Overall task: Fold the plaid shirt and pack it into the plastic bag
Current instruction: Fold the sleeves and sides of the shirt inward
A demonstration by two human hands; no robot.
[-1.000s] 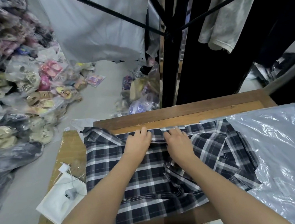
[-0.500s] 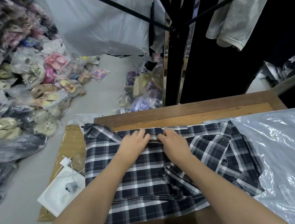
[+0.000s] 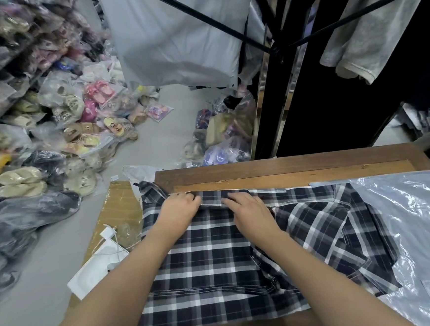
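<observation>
The plaid shirt (image 3: 217, 265) lies flat on the wooden surface (image 3: 286, 166), the plastic bag (image 3: 420, 236) touching its right side. Left hand (image 3: 180, 212) and right hand (image 3: 251, 212) press its far edge, fingers curled; whether either grip pinches cloth, I cannot tell. Bagged shoes (image 3: 51, 124) cover the floor.

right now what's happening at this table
A person is folding a plaid shirt spread on a wooden table. The left hand and right hand rest side by side on its far edge, fingers curled over the cloth there. The plastic bag lies to the right, overlapping the shirt's side, with nothing packed yet.
</observation>
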